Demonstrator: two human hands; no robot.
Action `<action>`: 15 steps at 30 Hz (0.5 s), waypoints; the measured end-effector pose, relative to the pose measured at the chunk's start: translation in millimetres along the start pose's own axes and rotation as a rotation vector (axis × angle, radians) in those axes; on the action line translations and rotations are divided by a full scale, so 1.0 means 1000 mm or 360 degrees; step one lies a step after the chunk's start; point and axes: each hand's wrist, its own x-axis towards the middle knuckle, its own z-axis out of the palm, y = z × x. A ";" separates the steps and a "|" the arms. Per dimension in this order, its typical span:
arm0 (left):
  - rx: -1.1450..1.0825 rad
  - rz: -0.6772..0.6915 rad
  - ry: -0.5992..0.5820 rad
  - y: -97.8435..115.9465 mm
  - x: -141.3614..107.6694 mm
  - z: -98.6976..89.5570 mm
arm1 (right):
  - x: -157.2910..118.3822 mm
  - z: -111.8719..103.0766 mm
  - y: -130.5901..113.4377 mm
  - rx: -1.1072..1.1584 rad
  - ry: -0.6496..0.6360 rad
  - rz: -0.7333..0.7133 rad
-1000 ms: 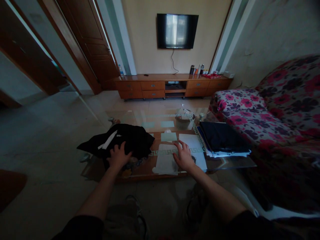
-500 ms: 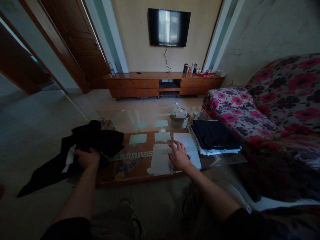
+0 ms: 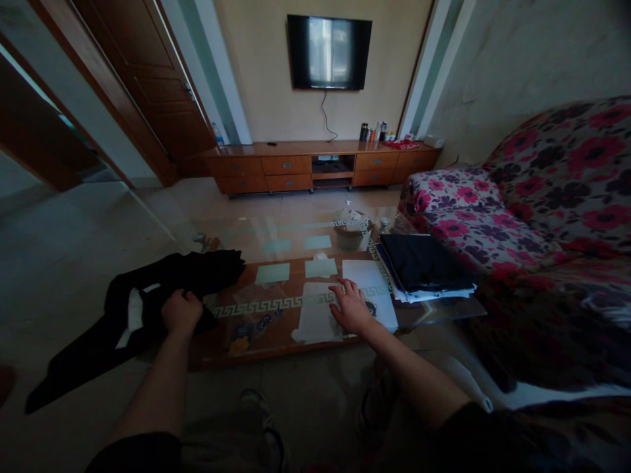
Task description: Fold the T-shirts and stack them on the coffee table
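A rumpled black garment with a white patch lies across the left end of the glass table, part of it reaching past the edge toward the lower left. My left hand is closed on the cloth near its middle, though the fingertips are hidden. Over the front of the tabletop, my right hand is open with its fingers spread and nothing in it. White sheets show beneath that hand. To its right sits a folded stack of clothes, black on top with white and blue layers below.
A basket shows through the glass near the far right. The flowered sofa stands close on the right. Beyond the table are a low wooden cabinet with bottles and a wall television. My feet are below the table's front edge.
My left hand has moved a little to the right and its fingers have closed on the cloth. The garment lies flatter and lower. My right hand has barely moved.
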 end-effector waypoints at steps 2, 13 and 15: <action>-0.0039 -0.0027 0.0116 0.006 0.005 -0.012 | 0.001 0.001 0.001 0.0002 0.0000 0.0002; -0.0473 0.0487 0.0862 0.076 -0.045 -0.121 | -0.001 0.002 0.005 0.0096 -0.0021 0.0002; -0.0549 0.0544 0.0860 0.093 -0.065 -0.132 | 0.000 0.004 0.007 0.0215 0.0010 -0.0009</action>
